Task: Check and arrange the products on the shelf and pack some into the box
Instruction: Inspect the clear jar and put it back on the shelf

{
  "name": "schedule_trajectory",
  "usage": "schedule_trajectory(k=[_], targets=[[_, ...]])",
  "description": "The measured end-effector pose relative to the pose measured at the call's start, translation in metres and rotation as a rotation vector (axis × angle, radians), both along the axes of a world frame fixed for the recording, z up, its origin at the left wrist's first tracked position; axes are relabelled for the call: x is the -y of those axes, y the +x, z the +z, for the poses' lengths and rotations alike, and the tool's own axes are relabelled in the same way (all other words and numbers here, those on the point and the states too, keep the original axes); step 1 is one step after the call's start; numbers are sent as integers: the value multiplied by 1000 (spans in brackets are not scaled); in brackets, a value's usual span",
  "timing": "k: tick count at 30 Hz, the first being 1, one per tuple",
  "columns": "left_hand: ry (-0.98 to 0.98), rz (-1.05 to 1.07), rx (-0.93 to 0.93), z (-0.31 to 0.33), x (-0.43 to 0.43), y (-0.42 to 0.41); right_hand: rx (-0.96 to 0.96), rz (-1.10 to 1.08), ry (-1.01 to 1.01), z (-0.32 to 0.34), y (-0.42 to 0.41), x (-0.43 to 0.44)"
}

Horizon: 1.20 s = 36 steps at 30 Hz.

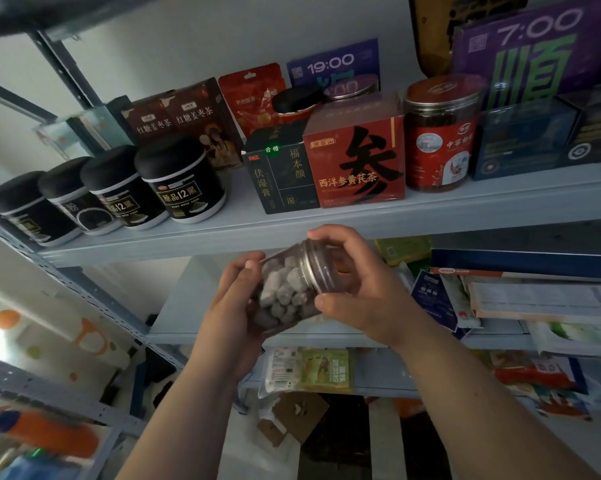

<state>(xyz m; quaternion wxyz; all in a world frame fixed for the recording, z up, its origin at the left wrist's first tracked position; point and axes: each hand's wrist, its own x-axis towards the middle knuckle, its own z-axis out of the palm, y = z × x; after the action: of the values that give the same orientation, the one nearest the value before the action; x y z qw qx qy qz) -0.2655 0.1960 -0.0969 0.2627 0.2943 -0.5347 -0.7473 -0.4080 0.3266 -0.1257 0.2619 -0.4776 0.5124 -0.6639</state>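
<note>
A clear plastic jar (pixel 285 291) filled with grey-brown lumps is tilted in front of the shelf, held in both hands. My left hand (pixel 231 306) grips its bottom end. My right hand (pixel 356 282) curls round its lid end, which is mostly hidden by the fingers. Just above is the grey shelf board (pixel 292 223) with products: several black tubs (pixel 181 181) at left, a dark green box (pixel 280 174), a red box (pixel 358 164) and a red-labelled jar (pixel 441 133).
Purple boxes (pixel 520 46) and dark blue boxes (pixel 524 136) stand at the back right. The shelf below holds stacked flat packets (pixel 534 303). Lower down are green and white packets (pixel 306 370) and cardboard (pixel 292 420) on the floor. A metal upright (pixel 95 296) runs at left.
</note>
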Motion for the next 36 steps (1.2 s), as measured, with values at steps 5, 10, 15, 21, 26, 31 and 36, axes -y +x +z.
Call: schedule_trajectory(k=[5,10,15,21,26,31,36], targets=[[363,-31,-17,-3,-2,1,263,60,-208,2,-3,2],[508,-111,-115,-2,-4,5,482,152,-341,1,-3,5],[379,-65,-186,-2,-9,2,537,142,-346,4,-3,3],[462,83,-181,7,-13,-1,411,60,-259,7,-1,-2],[199,160,-106,14,-7,0,136,-45,-183,10,5,-7],[-75,152,-52,25,-19,0,-15,-151,-137,8,14,-3],[-254,102,12,30,-33,0,-153,-256,-137,3,18,3]])
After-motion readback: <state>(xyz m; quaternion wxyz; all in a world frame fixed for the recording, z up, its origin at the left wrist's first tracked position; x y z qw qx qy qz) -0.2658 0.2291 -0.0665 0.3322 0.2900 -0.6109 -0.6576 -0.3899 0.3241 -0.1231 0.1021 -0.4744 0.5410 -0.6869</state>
